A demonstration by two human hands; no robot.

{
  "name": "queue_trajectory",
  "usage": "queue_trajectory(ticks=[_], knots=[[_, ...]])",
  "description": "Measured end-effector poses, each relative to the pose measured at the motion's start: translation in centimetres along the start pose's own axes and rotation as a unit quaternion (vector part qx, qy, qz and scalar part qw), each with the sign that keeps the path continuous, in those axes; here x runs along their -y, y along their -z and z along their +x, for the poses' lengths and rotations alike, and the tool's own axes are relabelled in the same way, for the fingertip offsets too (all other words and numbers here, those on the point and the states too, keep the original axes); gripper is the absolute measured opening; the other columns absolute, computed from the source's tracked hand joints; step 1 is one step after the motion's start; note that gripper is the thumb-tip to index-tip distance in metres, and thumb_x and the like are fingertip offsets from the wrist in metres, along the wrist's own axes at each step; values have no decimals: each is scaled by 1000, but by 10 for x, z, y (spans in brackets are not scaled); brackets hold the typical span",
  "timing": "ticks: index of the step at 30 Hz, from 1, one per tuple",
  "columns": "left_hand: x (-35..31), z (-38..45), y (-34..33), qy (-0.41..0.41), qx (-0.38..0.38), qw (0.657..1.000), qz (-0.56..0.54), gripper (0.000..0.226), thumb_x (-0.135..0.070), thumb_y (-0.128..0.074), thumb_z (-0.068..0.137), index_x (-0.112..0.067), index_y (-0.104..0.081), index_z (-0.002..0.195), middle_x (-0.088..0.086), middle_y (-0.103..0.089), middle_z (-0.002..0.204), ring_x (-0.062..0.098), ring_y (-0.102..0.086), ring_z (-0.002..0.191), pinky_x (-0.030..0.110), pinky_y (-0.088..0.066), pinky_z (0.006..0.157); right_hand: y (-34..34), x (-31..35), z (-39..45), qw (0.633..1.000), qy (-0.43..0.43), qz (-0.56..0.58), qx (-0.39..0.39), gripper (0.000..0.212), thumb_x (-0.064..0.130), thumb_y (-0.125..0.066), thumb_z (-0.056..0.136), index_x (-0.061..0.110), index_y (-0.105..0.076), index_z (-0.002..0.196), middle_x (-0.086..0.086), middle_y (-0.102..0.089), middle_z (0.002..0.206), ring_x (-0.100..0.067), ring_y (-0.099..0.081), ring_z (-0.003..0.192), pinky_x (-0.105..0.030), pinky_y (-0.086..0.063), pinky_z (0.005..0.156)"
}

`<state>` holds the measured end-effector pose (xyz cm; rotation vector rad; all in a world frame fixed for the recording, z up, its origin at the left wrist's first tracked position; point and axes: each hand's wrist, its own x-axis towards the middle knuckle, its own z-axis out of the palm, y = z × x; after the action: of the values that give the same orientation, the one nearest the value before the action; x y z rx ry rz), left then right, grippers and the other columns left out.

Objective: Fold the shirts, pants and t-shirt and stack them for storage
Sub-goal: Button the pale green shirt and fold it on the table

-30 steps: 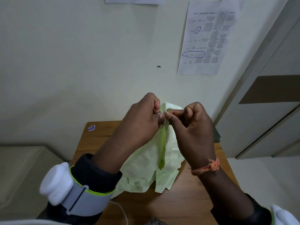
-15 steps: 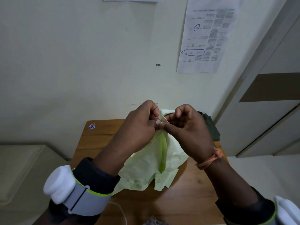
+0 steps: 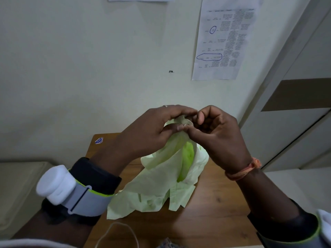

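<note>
Wooden table (image 3: 215, 203) carries the pale green shirt's (image 3: 161, 179) hem; left hand (image 3: 152, 129) and right hand (image 3: 218, 133) pinch its top together.

Shirt (image 3: 161, 178) was thin pale-green woven cloth, matt, creased. Table (image 3: 215, 212) was brown wood-grain, slight sheen. Sheet (image 3: 223, 42) on far wall was printed white paper. Wrist thread (image 3: 243, 170) was orange fibre. Near-left armband (image 3: 86, 201) was grey fabric, white puck smooth plastic.

A printed sheet (image 3: 225, 42) hangs on the wall (image 3: 89, 59) — wooden table (image 3: 211, 221) below.
</note>
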<state>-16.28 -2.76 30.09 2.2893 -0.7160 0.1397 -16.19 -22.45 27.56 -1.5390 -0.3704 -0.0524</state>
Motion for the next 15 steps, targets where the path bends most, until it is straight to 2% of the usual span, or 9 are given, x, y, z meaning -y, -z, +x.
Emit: queue_trajectory(ticks=[4, 8, 10, 12, 15], knots=[[3, 5, -5, -17, -33, 999, 39, 38, -28, -63, 100, -23, -67, 137, -12, -74, 121, 2, -65, 112, 18, -47, 97, 4, 3, -1, 999, 31, -15, -31, 26, -12, -72, 84, 0, -50, 77, -18, -74, 93, -28, -72, 87, -45, -61, 83], [-1, 9, -12, -1, -84, 995, 52, 24, -34, -62, 98, -21, -76, 113, -15, -75, 97, 1, -64, 91, 10, -43, 77, 5, 9, -2, 994, 70, -43, -74, 28, -13, -73, 84, -7, -48, 72, -14, -77, 89, -22, -76, 91, -37, -62, 82], [-4, 11, -15, 25, -94, 994, 41, 22, -38, -62, 98, -25, -77, 107, -18, -73, 91, -2, -65, 85, 10, -41, 70, 5, 11, -3, 987, 82, -86, -109, 32, -8, -77, 83, -6, -48, 70, -8, -78, 84, -16, -76, 92, -38, -63, 78], [-7, 11, -18, 48, -104, 993, 28, 17, -36, -64, 98, -28, -77, 105, -22, -71, 86, -6, -64, 81, 9, -39, 65, 3, 12, -5, 975, 96, -137, -147, 36, -2, -79, 82, 0, -47, 67, -2, -77, 79, -9, -76, 92, -44, -62, 75], [-12, 11, -19, 59, -119, 991, -7, 13, -29, -70, 97, -31, -78, 108, -20, -75, 91, -3, -69, 86, 15, -50, 69, -1, 13, -3, 956, 116, -189, -192, 44, 4, -81, 81, 12, -42, 62, 5, -76, 75, -5, -75, 89, -46, -60, 71]])
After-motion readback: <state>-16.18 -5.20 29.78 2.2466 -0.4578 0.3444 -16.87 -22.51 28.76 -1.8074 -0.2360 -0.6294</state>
